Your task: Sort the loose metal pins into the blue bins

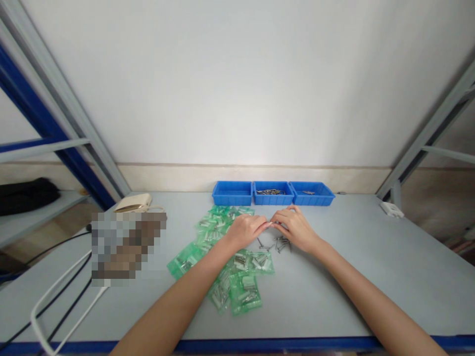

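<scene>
My left hand (243, 230) and my right hand (296, 228) meet above the table, fingertips pinched together. Between them shows a small whitish piece (270, 223), mostly hidden by the fingers, so its kind is unclear. Just below my right hand lies a loose pile of metal screws (283, 244). Under and around my left forearm spread several green clear plastic bags (245, 295), with white pieces and metal screws inside.
Three blue bins stand along the wall: a left bin (233, 200), a middle bin (273, 200) holding metal screws, and a right bin (315, 200) with a few metal pieces. A cream device (134, 202), a blurred patch and cables (70, 267) occupy the left. A white adapter (392, 209) sits right.
</scene>
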